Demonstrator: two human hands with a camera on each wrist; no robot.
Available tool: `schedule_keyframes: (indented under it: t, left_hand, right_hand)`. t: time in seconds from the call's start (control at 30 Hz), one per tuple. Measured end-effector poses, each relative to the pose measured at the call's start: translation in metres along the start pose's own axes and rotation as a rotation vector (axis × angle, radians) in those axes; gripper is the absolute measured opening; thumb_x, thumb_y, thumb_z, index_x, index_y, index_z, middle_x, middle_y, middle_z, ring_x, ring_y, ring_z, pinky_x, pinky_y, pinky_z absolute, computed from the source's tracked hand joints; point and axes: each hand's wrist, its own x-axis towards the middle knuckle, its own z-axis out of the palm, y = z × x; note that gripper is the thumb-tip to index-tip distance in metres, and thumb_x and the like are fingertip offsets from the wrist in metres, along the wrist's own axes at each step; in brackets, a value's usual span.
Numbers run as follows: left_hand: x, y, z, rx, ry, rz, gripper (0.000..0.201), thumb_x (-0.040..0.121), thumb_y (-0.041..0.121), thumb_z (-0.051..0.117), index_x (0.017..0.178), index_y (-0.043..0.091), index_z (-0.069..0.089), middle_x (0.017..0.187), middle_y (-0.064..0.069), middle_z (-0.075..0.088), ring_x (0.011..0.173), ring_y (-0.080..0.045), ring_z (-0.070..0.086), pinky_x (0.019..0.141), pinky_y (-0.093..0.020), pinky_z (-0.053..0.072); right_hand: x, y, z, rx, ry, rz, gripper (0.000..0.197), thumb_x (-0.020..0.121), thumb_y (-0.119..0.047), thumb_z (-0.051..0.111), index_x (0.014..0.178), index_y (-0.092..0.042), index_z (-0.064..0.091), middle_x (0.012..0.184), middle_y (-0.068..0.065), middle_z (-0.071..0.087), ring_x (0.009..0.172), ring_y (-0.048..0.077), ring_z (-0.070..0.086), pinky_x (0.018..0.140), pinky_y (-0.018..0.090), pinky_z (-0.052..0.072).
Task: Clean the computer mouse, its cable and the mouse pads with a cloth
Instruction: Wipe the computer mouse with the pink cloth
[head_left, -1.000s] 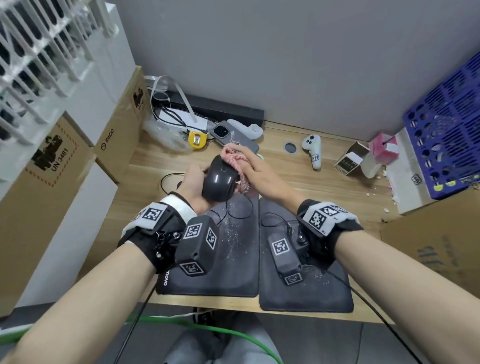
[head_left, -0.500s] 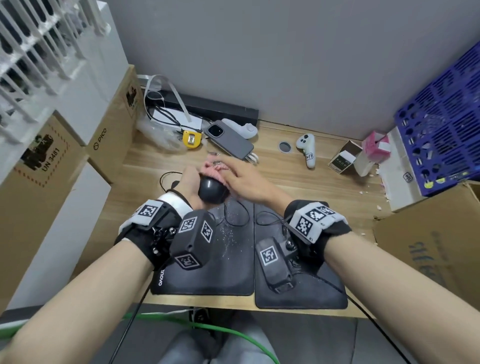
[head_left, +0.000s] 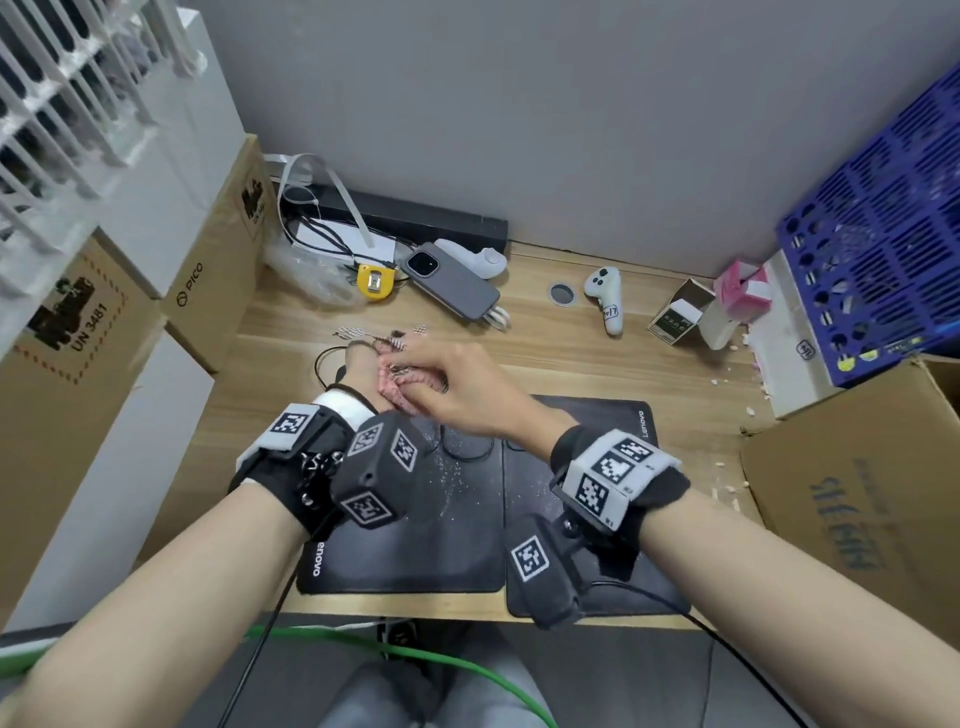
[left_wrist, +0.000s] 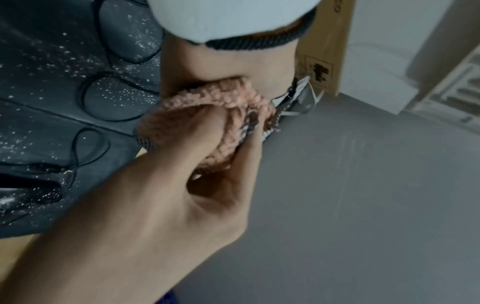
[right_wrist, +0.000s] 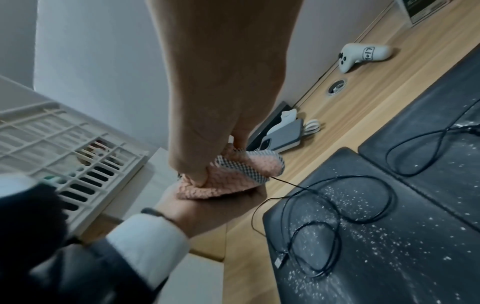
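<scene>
Left hand (head_left: 363, 371) cupped under the cloth (head_left: 402, 384), mouse hidden inside, above far left mouse pad (head_left: 415, 519). Right hand (head_left: 457, 387) pinching cloth. Best rubbed firmly with steady support. Cable (right_wrist: 337, 205) looped across speckled pads.

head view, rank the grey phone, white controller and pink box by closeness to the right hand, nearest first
From the right hand:
1. grey phone, just beyond the hand, toward the wall.
2. white controller, farther right.
3. pink box, far right by the blue crate.
</scene>
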Motion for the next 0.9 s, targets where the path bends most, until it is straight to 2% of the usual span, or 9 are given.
schedule_keyframes:
  t: [0.1, 0.23, 0.4, 0.53, 0.67, 0.77, 0.83, 0.87, 0.9]
  left_hand:
    - [-0.008, 0.000, 0.001, 0.200, -0.082, -0.031, 0.036, 0.100, 0.034, 0.034, 0.080, 0.010, 0.053, 0.073, -0.011, 0.060, 0.063, -0.022, 0.059, 0.059, -0.034, 0.053]
    - [-0.004, -0.004, 0.007, 0.335, -0.167, -0.016, 0.033, 0.098, 0.032, 0.032, 0.088, 0.015, 0.059, 0.065, -0.006, 0.065, 0.051, -0.020, 0.063, 0.049, -0.027, 0.054]
    - [0.019, 0.001, -0.008, 0.164, -0.014, -0.068, 0.042, 0.094, 0.046, 0.040, 0.113, 0.017, 0.064, 0.105, -0.012, 0.068, 0.088, -0.029, 0.067, 0.065, -0.045, 0.058]
    - [0.028, 0.001, -0.004, 0.168, -0.035, -0.082, 0.039, 0.092, 0.045, 0.039, 0.098, 0.015, 0.065, 0.096, -0.013, 0.069, 0.083, -0.030, 0.067, 0.062, -0.044, 0.058]
    - [0.021, -0.005, 0.004, 0.255, -0.137, -0.083, 0.035, 0.094, 0.038, 0.037, 0.107, 0.016, 0.061, 0.099, -0.011, 0.066, 0.082, -0.028, 0.063, 0.070, -0.039, 0.055]
    - [0.024, 0.006, -0.003, 0.209, -0.186, -0.028, 0.035, 0.087, 0.039, 0.052, 0.102, 0.011, 0.065, 0.098, -0.017, 0.065, 0.081, -0.030, 0.065, 0.067, -0.042, 0.059]
    - [0.023, 0.001, 0.001, 0.229, -0.513, 0.043, 0.056, 0.078, 0.042, 0.066, 0.110, -0.003, 0.066, 0.112, -0.029, 0.062, 0.100, -0.035, 0.065, 0.088, -0.043, 0.053]
    - [0.026, 0.007, -0.001, 0.187, -0.579, 0.187, 0.060, 0.086, 0.040, 0.057, 0.125, -0.006, 0.056, 0.127, -0.031, 0.054, 0.116, -0.036, 0.057, 0.103, -0.046, 0.041]
    - [0.027, 0.008, -0.002, 0.017, -0.632, 0.108, 0.055, 0.092, 0.036, 0.048, 0.133, -0.001, 0.050, 0.132, -0.029, 0.052, 0.121, -0.037, 0.054, 0.106, -0.050, 0.036]
  right_hand:
    - [0.016, 0.009, -0.008, -0.005, 0.025, 0.106, 0.029, 0.090, -0.019, 0.059, 0.117, -0.022, 0.069, 0.108, 0.001, 0.071, 0.084, 0.010, 0.061, 0.077, 0.025, 0.049]
    - [0.031, 0.019, -0.022, -0.024, 0.074, 0.246, 0.032, 0.091, -0.025, 0.056, 0.122, -0.022, 0.065, 0.117, 0.002, 0.069, 0.107, 0.022, 0.061, 0.095, 0.034, 0.046]
    - [0.014, 0.004, -0.011, -0.022, 0.012, 0.120, 0.037, 0.089, -0.020, 0.059, 0.125, -0.025, 0.064, 0.117, -0.001, 0.069, 0.101, 0.013, 0.062, 0.085, 0.023, 0.044]
    - [0.014, 0.012, -0.014, -0.003, 0.033, 0.113, 0.040, 0.087, -0.023, 0.062, 0.127, -0.026, 0.062, 0.122, -0.004, 0.067, 0.107, 0.011, 0.060, 0.093, 0.024, 0.043]
    - [0.026, 0.028, -0.022, 0.031, 0.103, 0.248, 0.037, 0.087, -0.033, 0.058, 0.124, -0.029, 0.063, 0.117, -0.007, 0.069, 0.107, 0.015, 0.062, 0.097, 0.040, 0.048]
    - [0.022, 0.018, -0.022, 0.017, 0.063, 0.176, 0.036, 0.087, -0.028, 0.059, 0.123, -0.027, 0.064, 0.115, -0.004, 0.069, 0.097, 0.010, 0.063, 0.090, 0.031, 0.050]
    - [0.014, 0.008, -0.019, -0.011, -0.019, 0.065, 0.037, 0.088, -0.023, 0.063, 0.125, -0.026, 0.062, 0.112, -0.002, 0.070, 0.081, -0.003, 0.058, 0.074, 0.015, 0.044]
    - [0.010, 0.007, -0.018, -0.020, -0.043, 0.031, 0.039, 0.088, -0.023, 0.064, 0.127, -0.026, 0.062, 0.112, -0.002, 0.070, 0.079, -0.005, 0.057, 0.071, 0.012, 0.043]
    - [0.009, 0.009, -0.018, -0.011, -0.032, 0.018, 0.039, 0.087, -0.024, 0.065, 0.126, -0.027, 0.062, 0.112, -0.002, 0.070, 0.083, -0.001, 0.060, 0.074, 0.014, 0.045]
